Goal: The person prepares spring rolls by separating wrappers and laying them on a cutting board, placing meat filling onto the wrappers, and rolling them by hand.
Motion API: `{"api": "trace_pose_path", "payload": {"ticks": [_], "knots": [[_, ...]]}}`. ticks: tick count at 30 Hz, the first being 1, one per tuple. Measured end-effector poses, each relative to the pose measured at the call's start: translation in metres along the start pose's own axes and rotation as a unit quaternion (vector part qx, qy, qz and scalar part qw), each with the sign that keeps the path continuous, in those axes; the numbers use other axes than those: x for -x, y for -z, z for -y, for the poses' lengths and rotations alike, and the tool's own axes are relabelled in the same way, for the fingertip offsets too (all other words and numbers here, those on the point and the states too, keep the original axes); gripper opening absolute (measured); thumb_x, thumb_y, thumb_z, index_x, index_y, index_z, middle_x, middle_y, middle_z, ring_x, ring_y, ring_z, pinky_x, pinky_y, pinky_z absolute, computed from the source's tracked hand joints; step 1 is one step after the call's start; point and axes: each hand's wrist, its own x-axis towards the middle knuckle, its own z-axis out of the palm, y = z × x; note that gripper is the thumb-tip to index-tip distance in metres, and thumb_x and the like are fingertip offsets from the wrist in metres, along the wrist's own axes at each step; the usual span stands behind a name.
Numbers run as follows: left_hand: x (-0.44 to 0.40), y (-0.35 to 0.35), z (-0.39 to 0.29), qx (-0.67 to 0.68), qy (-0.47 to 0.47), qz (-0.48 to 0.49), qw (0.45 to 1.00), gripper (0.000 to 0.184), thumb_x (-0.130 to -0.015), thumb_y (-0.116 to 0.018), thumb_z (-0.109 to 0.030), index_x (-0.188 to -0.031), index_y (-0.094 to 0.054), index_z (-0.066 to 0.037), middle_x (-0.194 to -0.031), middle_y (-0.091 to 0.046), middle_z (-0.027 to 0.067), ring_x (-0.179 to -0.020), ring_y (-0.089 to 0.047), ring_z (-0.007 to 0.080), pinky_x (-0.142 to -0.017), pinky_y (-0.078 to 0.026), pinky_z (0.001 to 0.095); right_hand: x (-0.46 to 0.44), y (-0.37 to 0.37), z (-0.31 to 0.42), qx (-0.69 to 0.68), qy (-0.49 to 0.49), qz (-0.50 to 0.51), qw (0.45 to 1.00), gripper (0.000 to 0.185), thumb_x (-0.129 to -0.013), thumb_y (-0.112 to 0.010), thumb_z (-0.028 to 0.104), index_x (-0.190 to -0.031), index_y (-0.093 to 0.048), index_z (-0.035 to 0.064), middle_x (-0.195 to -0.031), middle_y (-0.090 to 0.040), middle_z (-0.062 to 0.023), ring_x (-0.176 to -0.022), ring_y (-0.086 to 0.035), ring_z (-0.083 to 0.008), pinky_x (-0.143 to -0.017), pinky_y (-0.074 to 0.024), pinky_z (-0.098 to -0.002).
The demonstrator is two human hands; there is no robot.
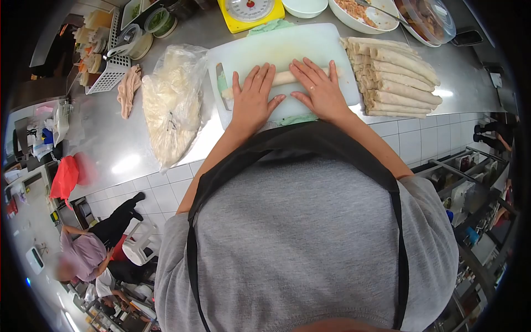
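Observation:
A long, pale dough roll (284,77) lies crosswise on a white cutting board (276,47). My left hand (253,95) rests flat over its left part, fingers stretched out. On the right part lies my right hand (319,90), palm down with the fingers spread. The roll shows between the two hands; what is under the palms is hidden. Just right of the board is a stack of similar long rolls (401,77). A clear plastic bag (174,105) of pale, flat pieces sits to the left. Green cloth (271,26) sticks out from beneath the board.
Behind the board stand a yellow scale (247,25), a pale bowl (305,6) and a white bowl of orange-brown filling (359,12) with a spoon. A lidded container (428,19) is at back right. A white basket (110,74) and crumpled cloth (129,91) lie left. Other people are at lower left.

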Motion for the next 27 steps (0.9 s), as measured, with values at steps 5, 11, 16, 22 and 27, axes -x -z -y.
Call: {"api": "trace_pose_path", "payload": {"ticks": [5,11,16,22,27], "knots": [[-0.020,-0.001,0.013,-0.041,0.000,-0.008,0.999,0.071,-0.085,-0.054,-0.049,-0.141,-0.033,-0.012,-0.143,-0.036,0.0057,-0.132,-0.032,0.0250,-0.106,-0.008,0.0613,-0.023,-0.002,-0.012,0.026,-0.002,0.049,0.998,0.061,-0.086,-0.057,0.037,-0.139,-0.036,0.0158,-0.144,-0.036,-0.0018,-0.134,-0.031,-0.0215,-0.107,-0.0123,-0.0613],[-0.013,-0.002,0.003,-0.028,0.001,-0.031,0.999,0.076,-0.084,-0.053,-0.055,-0.142,-0.031,-0.011,-0.143,-0.036,0.0068,-0.133,-0.031,0.0254,-0.104,-0.006,0.0641,-0.021,-0.001,0.004,0.001,0.018,0.007,1.000,0.063,-0.087,-0.055,0.039,-0.140,-0.034,0.0128,-0.143,-0.038,-0.0047,-0.134,-0.031,-0.0218,-0.108,-0.0125,-0.0606],[-0.028,-0.008,0.018,-0.031,-0.001,-0.023,0.999,0.079,-0.083,-0.052,-0.057,-0.142,-0.030,-0.011,-0.143,-0.037,0.0071,-0.132,-0.032,0.0260,-0.104,-0.007,0.0647,-0.036,-0.015,-0.010,0.020,0.023,0.014,0.999,0.065,-0.086,-0.056,0.041,-0.141,-0.033,0.0139,-0.143,-0.037,-0.0052,-0.135,-0.030,-0.0212,-0.108,-0.0126,-0.0591],[-0.047,0.009,0.028,-0.052,-0.009,-0.072,0.996,0.079,-0.083,-0.052,-0.057,-0.143,-0.029,-0.011,-0.143,-0.036,0.0079,-0.132,-0.033,0.0266,-0.104,-0.009,0.0640,-0.058,0.005,-0.017,0.045,0.007,0.007,0.999,0.071,-0.084,-0.059,0.042,-0.142,-0.031,0.0146,-0.145,-0.034,-0.0040,-0.135,-0.029,-0.0229,-0.108,-0.0140,-0.0591],[0.001,0.010,0.025,-0.030,0.049,0.019,0.998,0.078,-0.084,-0.052,-0.054,-0.144,-0.025,-0.013,-0.147,-0.030,0.0068,-0.136,-0.025,0.0261,-0.105,-0.006,0.0637,-0.009,0.008,-0.023,-0.004,-0.070,0.009,0.998,0.072,-0.083,-0.059,0.046,-0.141,-0.032,0.0122,-0.146,-0.032,-0.0074,-0.137,-0.026,-0.0238,-0.108,-0.0128,-0.0587]]}}
